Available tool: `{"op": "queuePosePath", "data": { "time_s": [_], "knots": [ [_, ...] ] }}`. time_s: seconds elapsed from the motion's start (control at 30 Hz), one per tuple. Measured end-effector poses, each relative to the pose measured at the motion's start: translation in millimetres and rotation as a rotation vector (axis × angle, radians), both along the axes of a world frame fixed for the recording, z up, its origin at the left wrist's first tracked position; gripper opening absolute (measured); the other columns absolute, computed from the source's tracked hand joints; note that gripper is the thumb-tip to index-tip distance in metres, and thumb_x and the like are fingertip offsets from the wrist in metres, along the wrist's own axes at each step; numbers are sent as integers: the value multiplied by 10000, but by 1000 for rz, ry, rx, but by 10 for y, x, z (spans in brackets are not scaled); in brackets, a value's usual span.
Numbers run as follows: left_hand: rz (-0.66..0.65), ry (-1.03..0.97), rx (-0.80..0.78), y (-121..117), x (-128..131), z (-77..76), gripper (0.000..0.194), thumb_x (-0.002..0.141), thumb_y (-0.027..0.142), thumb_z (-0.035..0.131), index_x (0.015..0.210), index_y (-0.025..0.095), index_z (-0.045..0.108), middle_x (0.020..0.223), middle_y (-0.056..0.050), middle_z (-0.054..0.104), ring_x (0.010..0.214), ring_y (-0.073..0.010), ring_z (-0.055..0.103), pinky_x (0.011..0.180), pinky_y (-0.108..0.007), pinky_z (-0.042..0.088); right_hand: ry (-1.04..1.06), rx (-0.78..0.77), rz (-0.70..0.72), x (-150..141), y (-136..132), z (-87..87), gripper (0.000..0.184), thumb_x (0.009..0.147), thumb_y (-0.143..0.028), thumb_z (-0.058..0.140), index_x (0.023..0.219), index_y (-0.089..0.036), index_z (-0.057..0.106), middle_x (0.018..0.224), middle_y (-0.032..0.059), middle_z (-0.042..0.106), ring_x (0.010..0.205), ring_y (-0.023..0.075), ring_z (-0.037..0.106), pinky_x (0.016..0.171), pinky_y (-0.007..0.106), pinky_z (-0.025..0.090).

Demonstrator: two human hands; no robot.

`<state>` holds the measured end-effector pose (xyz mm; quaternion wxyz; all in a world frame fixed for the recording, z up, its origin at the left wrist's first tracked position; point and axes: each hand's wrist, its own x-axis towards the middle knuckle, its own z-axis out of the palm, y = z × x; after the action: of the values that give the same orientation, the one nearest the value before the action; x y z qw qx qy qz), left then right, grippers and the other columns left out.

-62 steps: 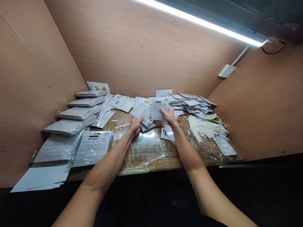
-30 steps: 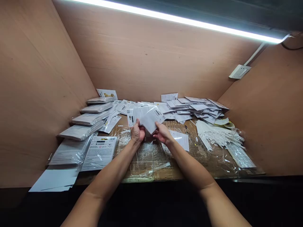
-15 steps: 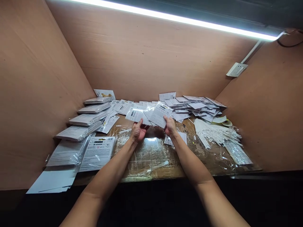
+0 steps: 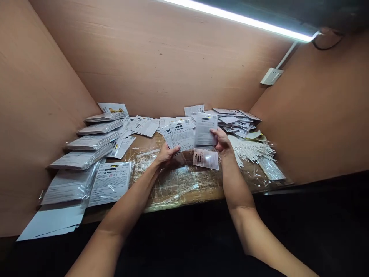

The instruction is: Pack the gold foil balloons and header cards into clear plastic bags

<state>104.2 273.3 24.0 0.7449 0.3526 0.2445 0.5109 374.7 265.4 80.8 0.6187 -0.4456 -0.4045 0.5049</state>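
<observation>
My left hand [image 4: 168, 153] is closed on a small fan of printed cards in clear sleeves [image 4: 182, 135], the thumb lying over their lower edge. In my right hand [image 4: 221, 139] is another printed card [image 4: 206, 130], pinched at its right edge and slightly blurred. The two hands are apart, with the cards side by side above the table. Below my right hand's card, a single sleeved card [image 4: 205, 159] lies flat on the table. Whether my right hand holds one card or more, I cannot tell.
Stacks of sleeved cards [image 4: 92, 140] line the left wall, with a larger pack [image 4: 111, 182] beside them. Loose cards [image 4: 236, 117] pile up at the back right. White sticks [image 4: 250, 148] lie in a heap on the right. Clear plastic strips [image 4: 181, 193] rest near the front edge.
My hands have moved apart, the right one lifting a card up and to the right. The left hand keeps the fanned cards. The whole view has shifted and tilted a little.
</observation>
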Motion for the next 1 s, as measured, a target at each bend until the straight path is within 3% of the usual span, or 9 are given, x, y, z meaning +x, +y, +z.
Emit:
{"op": "queuePosePath", "data": {
  "time_s": [0.17,0.27,0.33,0.5,0.67,0.8,0.87,0.93,1.0],
  "knots": [
    [-209,2,-47,-137,82,9,634,671,216,1012,1248,183,750,1139,-162,812,1047,-318,788,890,-375,625,-214,-16,173,-141,-196,135,451,819,-394,833,1175,-177,663,1105,108,822,1065,301,766,968,513,653],
    [-175,52,-67,-70,-6,77,483,826,363,928,1243,221,730,1159,-153,805,952,-234,789,744,-273,594,-303,53,136,207,-158,389,534,853,-461,822,1265,-174,640,1143,108,816,1100,282,752,965,468,652],
    [-259,198,1,-31,-91,116,407,848,465,900,1113,198,746,1085,-141,813,863,-206,781,679,-245,569,-356,30,264,497,-174,523,561,823,-479,863,1246,-168,666,1124,112,816,1080,273,753,946,427,654],
    [-1022,596,105,-267,-65,67,476,736,548,958,926,141,801,1008,-179,811,941,-308,791,759,-349,615,-736,-339,713,632,-219,360,436,693,-349,950,980,-144,694,976,72,798,894,218,741,794,307,631],
    [-917,490,93,-539,196,-69,466,710,441,989,1081,211,826,1172,-130,788,1114,-271,744,960,-378,598,-1119,-407,604,264,-291,263,353,737,-218,860,976,-174,605,975,42,755,878,213,694,743,276,570],
    [-896,510,231,-541,192,-32,393,695,352,984,1022,182,848,1046,-111,803,916,-267,757,856,-369,608,-1549,-126,442,17,-808,501,444,780,-209,824,1167,-171,610,1166,118,753,1071,286,687,895,329,542],
    [-898,500,251,-516,135,7,362,656,316,1000,952,169,852,982,-124,810,837,-279,758,779,-372,612,-1778,-51,227,-17,-1105,562,283,884,-231,706,1155,-187,636,1176,158,753,1140,330,677,920,365,524],
    [-933,465,209,-482,72,35,384,621,312,1022,936,174,851,960,-142,812,825,-290,766,751,-384,621,-1885,-177,138,45,-1272,554,287,910,-251,663,1189,-184,645,1141,187,764,1114,358,698,887,389,529],
    [-988,413,161,-443,18,54,428,634,353,1024,990,193,850,1037,-160,813,905,-300,783,776,-386,633,-1804,-344,222,179,-1271,501,348,887,-281,679,1218,-176,650,1078,183,782,1020,350,733,841,388,547]
  ]
}}
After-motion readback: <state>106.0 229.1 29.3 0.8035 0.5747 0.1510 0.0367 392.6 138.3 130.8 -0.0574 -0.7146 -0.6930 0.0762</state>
